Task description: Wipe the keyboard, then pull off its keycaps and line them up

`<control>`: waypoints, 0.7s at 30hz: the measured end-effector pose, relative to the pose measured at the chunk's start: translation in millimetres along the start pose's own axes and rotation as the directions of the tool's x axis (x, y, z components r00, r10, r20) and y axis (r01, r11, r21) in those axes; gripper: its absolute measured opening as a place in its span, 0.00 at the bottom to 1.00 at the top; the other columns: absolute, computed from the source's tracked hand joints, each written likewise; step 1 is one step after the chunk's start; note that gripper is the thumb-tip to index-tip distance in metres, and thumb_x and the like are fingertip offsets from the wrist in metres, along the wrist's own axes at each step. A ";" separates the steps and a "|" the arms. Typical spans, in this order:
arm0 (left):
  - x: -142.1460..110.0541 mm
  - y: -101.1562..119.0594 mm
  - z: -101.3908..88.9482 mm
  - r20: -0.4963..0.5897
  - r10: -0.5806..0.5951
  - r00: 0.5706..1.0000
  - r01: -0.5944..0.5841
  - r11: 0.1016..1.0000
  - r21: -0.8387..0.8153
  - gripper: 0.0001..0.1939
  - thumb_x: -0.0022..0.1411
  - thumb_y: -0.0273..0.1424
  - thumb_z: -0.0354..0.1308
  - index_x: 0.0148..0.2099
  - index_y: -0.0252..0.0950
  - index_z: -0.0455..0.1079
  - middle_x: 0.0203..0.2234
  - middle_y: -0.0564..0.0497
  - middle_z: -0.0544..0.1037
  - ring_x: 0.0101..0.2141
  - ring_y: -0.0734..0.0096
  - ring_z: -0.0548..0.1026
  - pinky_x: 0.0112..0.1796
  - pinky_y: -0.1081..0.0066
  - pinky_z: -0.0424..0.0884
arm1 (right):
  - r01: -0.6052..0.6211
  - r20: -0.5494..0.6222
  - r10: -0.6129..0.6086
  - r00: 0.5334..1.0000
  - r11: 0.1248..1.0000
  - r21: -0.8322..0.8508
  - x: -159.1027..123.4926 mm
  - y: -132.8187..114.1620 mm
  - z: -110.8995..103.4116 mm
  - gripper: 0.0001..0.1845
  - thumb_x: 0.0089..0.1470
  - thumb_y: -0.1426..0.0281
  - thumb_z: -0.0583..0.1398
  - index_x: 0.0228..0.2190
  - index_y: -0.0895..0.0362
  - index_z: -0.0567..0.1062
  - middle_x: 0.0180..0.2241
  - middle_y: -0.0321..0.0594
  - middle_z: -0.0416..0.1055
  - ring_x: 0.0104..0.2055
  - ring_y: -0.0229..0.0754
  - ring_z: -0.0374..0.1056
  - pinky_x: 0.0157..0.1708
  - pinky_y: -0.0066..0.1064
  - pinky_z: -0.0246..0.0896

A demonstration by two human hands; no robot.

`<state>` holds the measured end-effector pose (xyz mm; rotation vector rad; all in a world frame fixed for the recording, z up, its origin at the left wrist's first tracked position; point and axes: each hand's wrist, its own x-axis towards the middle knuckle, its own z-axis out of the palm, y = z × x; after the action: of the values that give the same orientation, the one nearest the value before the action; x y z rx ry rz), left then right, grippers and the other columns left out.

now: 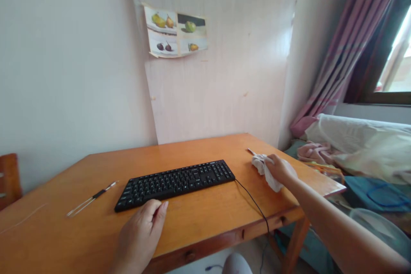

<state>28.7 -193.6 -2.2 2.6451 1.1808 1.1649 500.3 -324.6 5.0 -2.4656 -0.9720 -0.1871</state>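
The right hand [278, 168] rests on a white cloth [265, 170], fingers curled over it and gripping it against the desk [205, 218]. The cloth lies to the right of the keyboard [175, 182], near the desk's right edge, with part of it bunched under the palm and a loose end poking out toward the keyboard. Just behind the cloth a thin stick-like thing [251, 151] shows on the wood; what it is I cannot tell.

The left hand [141, 233] lies flat and open on the desk, holding nothing, its fingertips touching or almost touching the keyboard's near left corner.

The keyboard's long axis runs left to right across the desk, tilted so its right end sits farther from the person than its left. Its cable [253, 203] leaves the right end and drops over the near edge of the desk, passing between the keyboard and the cloth. So the cloth is off the keyboard's right end, just beside it, and the right hand is much the nearer to that end; the left hand is at the opposite end.

Left of the keyboard lies a pair of tweezers [91, 199], well apart from both hands.
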 end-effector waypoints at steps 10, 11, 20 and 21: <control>-0.7 10.9 -4.3 0.071 0.033 0.997 -0.036 0.998 0.047 0.19 0.70 0.37 0.43 0.26 0.39 0.59 0.24 0.51 0.71 0.28 0.70 0.69 0.30 0.70 0.58 | 0.040 -0.230 -0.045 0.972 0.999 -0.030 8.3 42.7 32.9 0.38 0.48 0.40 0.53 0.51 0.50 0.76 0.50 0.60 0.70 0.53 0.77 0.61 0.45 0.66 0.51; -0.7 11.0 -4.6 0.077 0.040 0.996 -0.044 0.998 0.048 0.19 0.70 0.37 0.43 0.26 0.39 0.59 0.25 0.50 0.71 0.28 0.70 0.69 0.30 0.70 0.58 | 0.050 -0.262 -0.053 0.964 0.999 -0.017 10.7 46.2 35.9 0.37 0.48 0.41 0.54 0.51 0.49 0.76 0.49 0.59 0.71 0.53 0.77 0.61 0.45 0.67 0.51; 0.5 12.6 -8.0 0.057 0.032 0.998 -0.033 0.999 0.015 0.19 0.69 0.38 0.45 0.25 0.38 0.60 0.25 0.50 0.70 0.27 0.70 0.68 0.29 0.69 0.57 | 0.106 -0.274 -0.100 0.957 0.994 0.007 -3.6 24.4 14.2 0.37 0.51 0.42 0.52 0.50 0.56 0.76 0.42 0.61 0.73 0.46 0.70 0.67 0.43 0.58 0.57; 1.1 12.6 -7.9 0.055 0.025 0.998 -0.025 1.000 -0.002 0.18 0.69 0.37 0.45 0.26 0.38 0.60 0.25 0.50 0.71 0.28 0.69 0.69 0.29 0.69 0.58 | 0.119 -0.297 -0.107 0.949 0.993 0.022 -7.0 15.3 8.4 0.35 0.53 0.43 0.51 0.49 0.55 0.76 0.42 0.60 0.73 0.46 0.67 0.67 0.42 0.55 0.58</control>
<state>32.1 -203.9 7.9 2.6803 1.1413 1.0890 505.0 -334.5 -10.3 -2.2617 -0.9732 -0.5531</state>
